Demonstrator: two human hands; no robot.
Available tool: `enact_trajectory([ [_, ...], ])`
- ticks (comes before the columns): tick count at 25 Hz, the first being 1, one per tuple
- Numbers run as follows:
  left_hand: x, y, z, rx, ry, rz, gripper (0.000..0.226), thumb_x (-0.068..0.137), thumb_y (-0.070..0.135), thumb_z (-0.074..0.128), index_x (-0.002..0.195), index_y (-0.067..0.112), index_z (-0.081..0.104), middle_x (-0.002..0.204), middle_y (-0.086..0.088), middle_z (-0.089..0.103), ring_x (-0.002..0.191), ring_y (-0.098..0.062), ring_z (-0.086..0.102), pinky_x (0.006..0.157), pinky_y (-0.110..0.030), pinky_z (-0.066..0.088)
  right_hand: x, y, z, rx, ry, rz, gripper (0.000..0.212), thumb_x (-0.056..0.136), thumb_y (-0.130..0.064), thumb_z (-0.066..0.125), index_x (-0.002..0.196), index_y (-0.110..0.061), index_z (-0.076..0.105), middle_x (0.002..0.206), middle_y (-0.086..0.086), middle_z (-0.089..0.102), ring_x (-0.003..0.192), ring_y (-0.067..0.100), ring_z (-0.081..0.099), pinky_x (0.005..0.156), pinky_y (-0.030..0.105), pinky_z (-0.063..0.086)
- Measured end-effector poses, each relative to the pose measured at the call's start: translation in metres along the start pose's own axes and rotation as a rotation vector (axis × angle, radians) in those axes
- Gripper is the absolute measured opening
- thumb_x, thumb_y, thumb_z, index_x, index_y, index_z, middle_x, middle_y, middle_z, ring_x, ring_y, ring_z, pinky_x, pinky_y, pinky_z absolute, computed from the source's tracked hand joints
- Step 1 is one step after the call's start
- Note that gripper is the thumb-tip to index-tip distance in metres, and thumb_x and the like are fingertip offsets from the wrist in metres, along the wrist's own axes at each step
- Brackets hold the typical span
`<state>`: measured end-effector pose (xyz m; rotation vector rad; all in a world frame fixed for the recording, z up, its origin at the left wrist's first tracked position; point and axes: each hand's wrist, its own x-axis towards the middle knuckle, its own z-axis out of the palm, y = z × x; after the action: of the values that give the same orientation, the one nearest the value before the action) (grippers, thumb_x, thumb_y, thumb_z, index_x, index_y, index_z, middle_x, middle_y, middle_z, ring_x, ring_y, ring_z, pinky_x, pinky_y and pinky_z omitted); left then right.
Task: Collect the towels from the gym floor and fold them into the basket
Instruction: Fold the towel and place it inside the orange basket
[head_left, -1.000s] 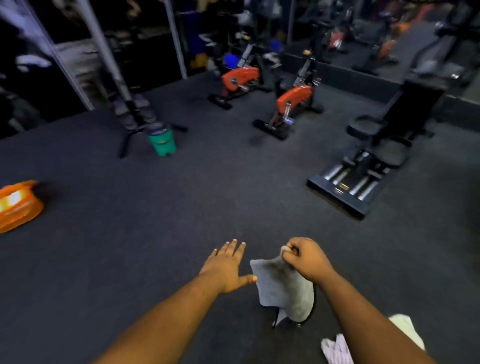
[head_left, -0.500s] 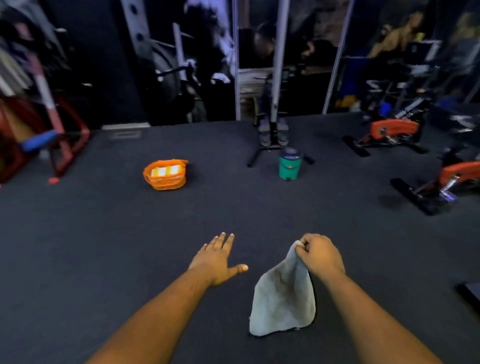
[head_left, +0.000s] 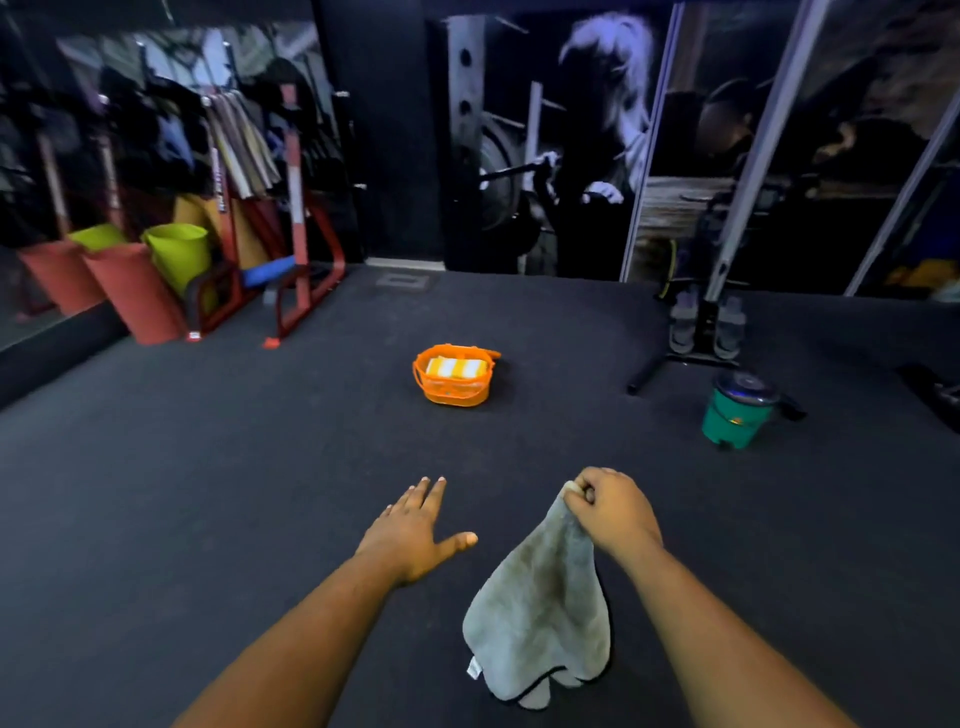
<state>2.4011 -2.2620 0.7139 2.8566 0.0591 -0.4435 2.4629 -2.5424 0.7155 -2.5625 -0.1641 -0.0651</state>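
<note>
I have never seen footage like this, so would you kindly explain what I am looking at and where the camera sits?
There is no machine here: a person wears one camera on the head, looking forward and down at their own bare arms in a gym. The right hand pinches a grey towel by one corner, so it hangs. The left hand is open and holds nothing. Ahead on the dark floor stands an orange basket with a striped folded towel inside, and to the right a green bucket.

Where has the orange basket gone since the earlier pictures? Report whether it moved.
No. The orange basket keeps its place left of the green bucket; only the view turned.
</note>
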Motion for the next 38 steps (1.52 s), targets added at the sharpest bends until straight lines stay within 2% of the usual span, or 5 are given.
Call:
enact_trajectory([
  [11, 0.16, -0.077, -0.07, -0.055, 0.092, -0.087, 0.11, 0.079, 0.089, 0.031, 0.162, 0.027, -0.005, 0.171, 0.0, -0.004, 0.157, -0.017, 0.001, 0.126, -0.041, 0.012, 0.224, -0.079, 0.058, 0.018, -0.039, -0.151, 0.026, 0.091, -0.036, 0.062, 0.07, -0.023, 0.055, 0.079, -0.008, 0.053, 0.081, 0.013, 0.052, 0.062, 0.035, 0.047],
  [15, 0.242, -0.121, -0.106, -0.061, 0.095, -0.047, 0.124, 0.062, 0.096, 0.016, 0.162, 0.027, -0.006, 0.171, 0.001, -0.004, 0.157, -0.017, 0.001, 0.126, -0.041, 0.013, 0.31, -0.122, 0.086, 0.005, -0.016, -0.156, 0.024, 0.091, -0.037, 0.063, 0.071, -0.024, 0.058, 0.081, -0.007, 0.052, 0.083, 0.013, 0.053, 0.065, 0.036, 0.048],
  [27, 0.445, -0.208, -0.226, -0.017, 0.124, 0.047, 0.104, 0.087, 0.082, 0.038, 0.163, 0.026, -0.005, 0.171, -0.001, -0.004, 0.157, -0.018, 0.001, 0.127, -0.041, 0.011, 0.517, -0.194, 0.111, -0.018, 0.024, -0.152, 0.024, 0.093, -0.037, 0.059, 0.077, -0.021, 0.05, 0.077, -0.004, 0.058, 0.082, 0.017, 0.054, 0.067, 0.039, 0.049],
  [36, 0.608, -0.236, -0.283, -0.046, 0.106, 0.001, 0.129, 0.056, 0.098, 0.015, 0.162, 0.029, -0.006, 0.171, 0.0, -0.006, 0.157, -0.019, 0.002, 0.127, -0.04, 0.013, 0.7, -0.192, 0.156, 0.096, -0.189, -0.126, 0.024, 0.102, -0.035, 0.053, 0.084, -0.021, 0.049, 0.075, -0.004, 0.059, 0.072, 0.019, 0.058, 0.063, 0.036, 0.044],
  [38, 0.64, -0.24, -0.291, -0.11, 0.101, 0.043, 0.121, 0.065, 0.095, 0.024, 0.163, 0.028, -0.002, 0.171, 0.0, -0.003, 0.157, -0.018, 0.005, 0.126, -0.037, 0.015, 0.739, -0.196, 0.163, 0.163, -0.259, -0.193, 0.021, 0.102, -0.031, 0.057, 0.084, -0.021, 0.051, 0.075, -0.005, 0.059, 0.072, 0.017, 0.056, 0.068, 0.037, 0.046],
])
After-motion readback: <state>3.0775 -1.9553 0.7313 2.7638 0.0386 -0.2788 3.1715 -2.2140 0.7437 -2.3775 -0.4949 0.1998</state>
